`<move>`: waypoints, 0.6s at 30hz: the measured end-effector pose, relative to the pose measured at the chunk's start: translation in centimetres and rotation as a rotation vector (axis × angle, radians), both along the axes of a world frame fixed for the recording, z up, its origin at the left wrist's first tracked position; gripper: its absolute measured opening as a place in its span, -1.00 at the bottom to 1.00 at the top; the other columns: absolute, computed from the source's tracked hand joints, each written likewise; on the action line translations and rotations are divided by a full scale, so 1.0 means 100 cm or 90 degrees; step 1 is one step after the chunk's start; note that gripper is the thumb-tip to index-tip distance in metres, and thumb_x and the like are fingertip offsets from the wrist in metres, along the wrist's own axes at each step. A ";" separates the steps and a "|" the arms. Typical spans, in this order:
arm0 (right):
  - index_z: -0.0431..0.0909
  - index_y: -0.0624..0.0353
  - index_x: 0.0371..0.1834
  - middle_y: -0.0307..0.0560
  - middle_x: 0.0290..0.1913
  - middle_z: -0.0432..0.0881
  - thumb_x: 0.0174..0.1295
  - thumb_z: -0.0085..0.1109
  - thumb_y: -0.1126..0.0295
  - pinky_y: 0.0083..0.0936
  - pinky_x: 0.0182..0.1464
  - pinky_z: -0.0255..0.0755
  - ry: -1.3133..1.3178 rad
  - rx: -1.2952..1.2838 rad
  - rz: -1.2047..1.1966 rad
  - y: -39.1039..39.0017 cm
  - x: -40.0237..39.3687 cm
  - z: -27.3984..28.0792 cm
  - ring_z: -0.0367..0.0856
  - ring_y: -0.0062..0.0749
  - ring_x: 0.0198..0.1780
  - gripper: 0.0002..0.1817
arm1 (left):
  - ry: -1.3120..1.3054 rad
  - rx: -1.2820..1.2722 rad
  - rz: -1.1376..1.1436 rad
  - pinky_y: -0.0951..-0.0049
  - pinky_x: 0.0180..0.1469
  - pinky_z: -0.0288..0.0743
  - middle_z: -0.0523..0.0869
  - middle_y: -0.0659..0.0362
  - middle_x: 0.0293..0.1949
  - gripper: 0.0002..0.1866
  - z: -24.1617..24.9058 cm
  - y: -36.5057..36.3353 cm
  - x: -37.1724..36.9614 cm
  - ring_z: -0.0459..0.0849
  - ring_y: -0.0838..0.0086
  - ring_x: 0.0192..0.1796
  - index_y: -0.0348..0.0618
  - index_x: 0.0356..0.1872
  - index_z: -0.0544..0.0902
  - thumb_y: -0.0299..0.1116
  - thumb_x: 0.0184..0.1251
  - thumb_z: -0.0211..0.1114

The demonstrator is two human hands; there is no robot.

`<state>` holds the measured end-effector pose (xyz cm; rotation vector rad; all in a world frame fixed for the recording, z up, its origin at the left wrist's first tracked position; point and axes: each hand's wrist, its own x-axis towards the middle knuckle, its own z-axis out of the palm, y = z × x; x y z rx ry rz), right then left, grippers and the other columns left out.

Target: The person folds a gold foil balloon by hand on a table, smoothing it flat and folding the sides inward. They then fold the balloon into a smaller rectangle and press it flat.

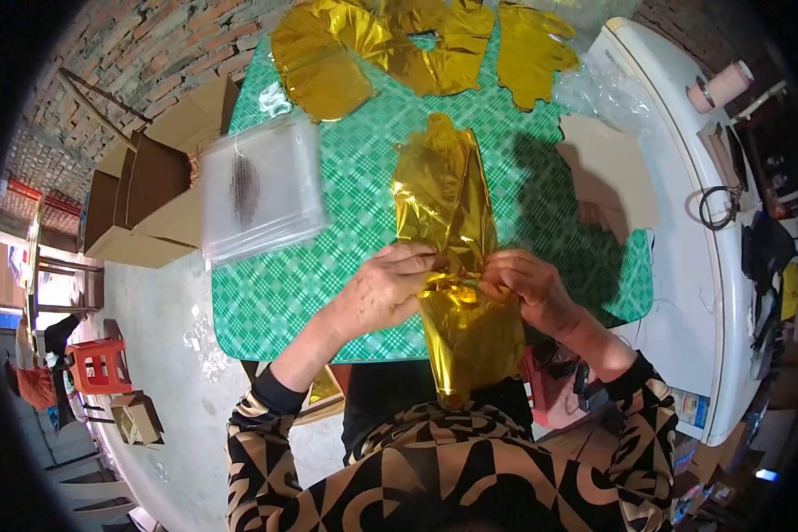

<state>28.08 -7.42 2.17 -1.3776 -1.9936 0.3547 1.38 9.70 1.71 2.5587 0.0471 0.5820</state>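
Note:
My left hand (386, 285) and my right hand (534, 285) are closed on the middle of a flat gold foil balloon (443, 191), one from each side. Between my fingers the foil is gathered and creased. Its upper part lies on the green checked tablecloth (355, 208), while the lower part hangs over the table's near edge toward my lap. My fingertips are partly hidden in the folds. At the far side of the table lie more flat gold foil pieces (328, 80), with a separate gold foil piece (532, 58) to their right.
A stack of clear plastic bags (266, 191) lies at the table's left edge, beside open cardboard boxes (164, 191). On the right are a cardboard sheet (607, 173), crumpled clear plastic (612, 93) and a white appliance (683, 293). A red stool (97, 365) stands on the floor at left.

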 end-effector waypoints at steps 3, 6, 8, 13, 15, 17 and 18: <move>0.76 0.15 -0.01 -0.07 -0.02 0.80 0.20 0.42 0.58 -0.23 0.12 0.67 0.077 -0.054 -0.069 0.003 -0.003 0.005 0.80 -0.11 0.10 -0.72 | -0.013 -0.116 0.038 0.08 0.38 0.56 0.84 -0.04 0.03 -0.90 -0.001 -0.001 0.002 0.74 0.05 0.29 -0.31 -0.29 0.77 -0.51 0.19 0.45; 0.77 0.19 0.06 0.00 -0.12 0.80 0.42 0.41 0.26 -0.27 -0.02 0.66 0.178 -0.158 -0.053 0.016 0.003 0.018 0.82 -0.20 -0.08 -0.72 | -0.041 -0.219 0.059 0.10 0.25 0.58 0.81 -0.04 -0.11 -0.88 0.002 -0.005 0.007 0.76 0.06 0.08 -0.34 -0.32 0.73 -0.47 0.33 0.45; 0.76 0.21 0.04 -0.02 -0.24 0.77 0.48 0.37 0.16 -0.27 -0.06 0.65 0.184 -0.321 -0.106 0.027 0.020 0.010 0.78 -0.25 -0.18 -0.67 | -0.030 -0.273 0.041 0.13 0.14 0.59 0.78 -0.02 -0.21 -0.81 -0.004 0.003 0.010 0.73 0.08 -0.09 -0.36 -0.32 0.73 -0.42 0.45 0.44; 0.73 0.31 -0.30 -0.15 -0.49 0.68 0.52 0.35 0.02 -0.41 -0.33 0.57 0.125 -0.491 -0.216 0.059 0.033 0.011 0.66 -0.55 -0.40 -0.51 | -0.025 -0.425 0.184 0.32 0.03 0.51 0.71 0.15 -0.31 -0.61 -0.007 -0.001 0.018 0.56 0.44 -0.17 -0.43 -0.21 0.69 -0.21 0.73 0.32; 0.74 0.32 -0.27 -0.18 -0.44 0.70 0.52 0.35 0.04 -0.44 -0.30 0.59 0.230 -0.499 -0.222 0.063 0.028 0.017 0.68 -0.55 -0.36 -0.54 | -0.081 -0.458 0.228 0.39 -0.05 0.47 0.66 0.23 -0.34 -0.60 -0.005 -0.003 0.022 0.50 0.52 -0.19 -0.41 -0.25 0.65 -0.21 0.73 0.33; 0.75 0.31 -0.23 -0.21 -0.39 0.73 0.52 0.35 0.06 -0.46 -0.29 0.60 0.302 -0.497 -0.219 0.065 0.026 0.020 0.70 -0.55 -0.33 -0.56 | -0.011 -0.535 0.263 0.33 -0.10 0.49 0.67 0.14 -0.34 -0.68 0.000 0.002 0.018 0.57 0.45 -0.23 -0.37 -0.13 0.75 -0.23 0.66 0.39; 0.76 0.30 -0.21 -0.22 -0.36 0.74 0.53 0.35 0.07 -0.46 -0.29 0.61 0.320 -0.492 -0.214 0.067 0.026 0.018 0.71 -0.55 -0.33 -0.58 | 0.020 -0.569 0.276 0.35 -0.10 0.47 0.65 0.14 -0.33 -0.69 0.004 0.003 0.016 0.56 0.47 -0.22 -0.36 -0.12 0.75 -0.22 0.67 0.38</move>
